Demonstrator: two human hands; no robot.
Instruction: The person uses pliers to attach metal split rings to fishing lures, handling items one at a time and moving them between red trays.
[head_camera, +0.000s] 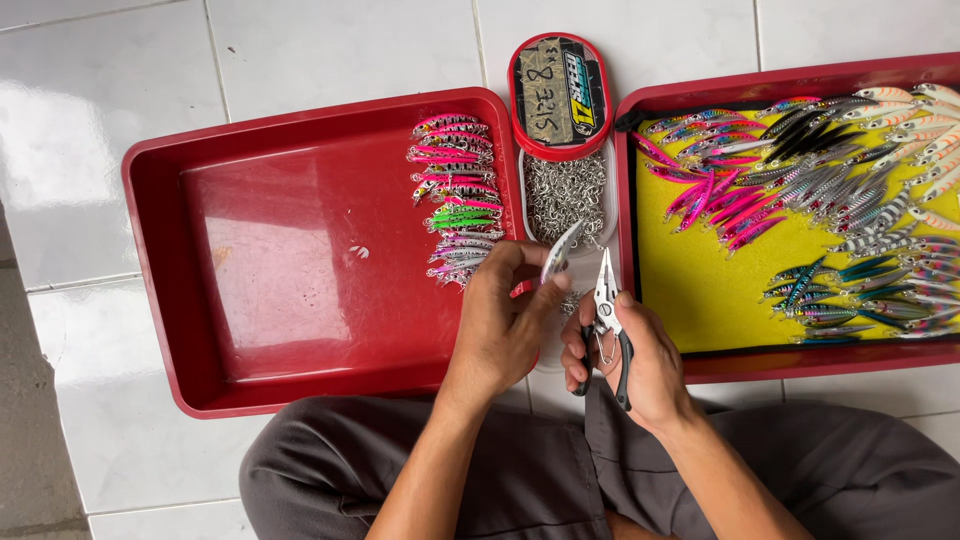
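My left hand (500, 325) pinches a small silver fishing lure (561, 249), holding it tilted above the gap between two red trays. My right hand (640, 355) grips black-handled split-ring pliers (606, 310), jaws pointing up beside the lure. Just beyond both hands sits a white tub of small metal rings (566, 190) with its red lid (560, 95) lying behind it.
The left red tray (290, 250) holds a column of pink, green and silver lures (452, 195) along its right side. The right red tray (780, 85) has a yellow liner (710, 285) covered with several groups of coloured lures. White floor tiles surround them; my grey-trousered legs are below.
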